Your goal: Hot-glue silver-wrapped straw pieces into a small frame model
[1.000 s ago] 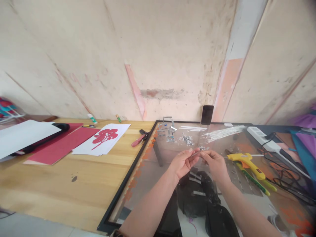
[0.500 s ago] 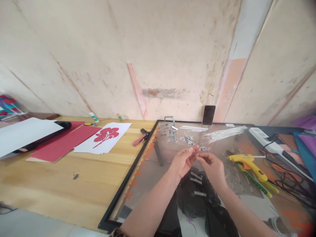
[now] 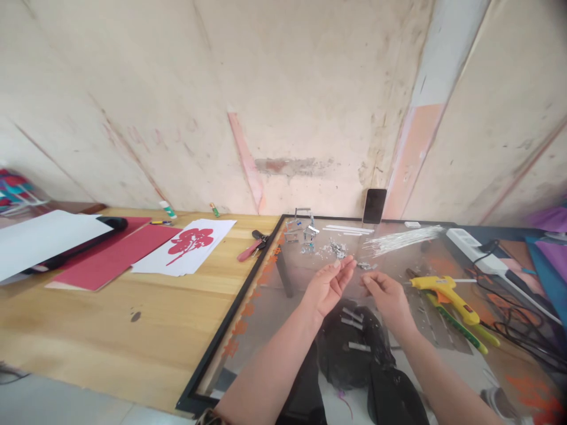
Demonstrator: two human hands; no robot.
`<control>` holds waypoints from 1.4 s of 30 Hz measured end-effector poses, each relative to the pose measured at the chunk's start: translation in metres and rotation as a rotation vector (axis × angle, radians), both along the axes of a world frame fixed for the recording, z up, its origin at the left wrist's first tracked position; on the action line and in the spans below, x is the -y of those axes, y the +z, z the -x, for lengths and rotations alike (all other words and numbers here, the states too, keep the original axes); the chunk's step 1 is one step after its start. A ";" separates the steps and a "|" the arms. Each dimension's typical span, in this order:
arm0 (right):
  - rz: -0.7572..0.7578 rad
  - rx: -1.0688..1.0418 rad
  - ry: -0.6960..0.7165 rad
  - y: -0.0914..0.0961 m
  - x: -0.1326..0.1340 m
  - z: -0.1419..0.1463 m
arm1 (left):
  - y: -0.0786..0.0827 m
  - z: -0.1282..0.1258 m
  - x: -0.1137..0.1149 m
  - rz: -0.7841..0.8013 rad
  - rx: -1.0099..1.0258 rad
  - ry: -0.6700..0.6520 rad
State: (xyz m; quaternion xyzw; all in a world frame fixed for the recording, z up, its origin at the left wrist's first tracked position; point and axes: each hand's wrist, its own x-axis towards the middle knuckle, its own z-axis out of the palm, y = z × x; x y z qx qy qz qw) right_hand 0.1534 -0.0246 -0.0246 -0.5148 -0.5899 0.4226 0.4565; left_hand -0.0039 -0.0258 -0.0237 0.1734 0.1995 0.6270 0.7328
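My left hand (image 3: 328, 287) is raised over the glass tabletop (image 3: 305, 307), palm turned inward, its thumb pressed against curled fingers. Whatever it pinches is too small to make out. A short gap to the right, my right hand (image 3: 390, 300) has thumb and forefinger pinched together; anything between them is hidden. Beyond the hands lies a pile of small silvery bits (image 3: 338, 248), with a few metal pieces (image 3: 367, 266) nearer the right fingertips. Short silver strips (image 3: 358, 347) rest on the glass below. Small metal frames (image 3: 308, 231) stand at the back left.
To the right lie a yellow glue gun (image 3: 445, 289), green-handled pliers (image 3: 460, 330), a bundle of thin wires (image 3: 405, 239) and a white power strip (image 3: 476, 251) with cables. A phone (image 3: 374, 206) leans on the wall. Keys (image 3: 254, 245) and a red paper-cut flower (image 3: 190, 243) lie left.
My hands have come apart. The right hand has drawn back to the right and slightly down, while the left stays almost in place.
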 end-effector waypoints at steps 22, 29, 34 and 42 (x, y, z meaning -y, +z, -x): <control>-0.046 -0.293 -0.060 -0.004 -0.010 -0.013 | -0.021 -0.006 -0.002 0.032 -0.295 -0.021; -0.159 -0.154 0.045 -0.005 -0.003 -0.001 | -0.017 -0.012 0.003 0.047 -0.298 -0.187; -0.281 0.018 0.114 -0.014 -0.008 0.000 | -0.019 -0.011 0.002 0.087 -0.223 -0.215; -0.392 0.262 0.259 -0.008 -0.009 -0.008 | -0.023 -0.009 0.001 0.101 -0.324 -0.179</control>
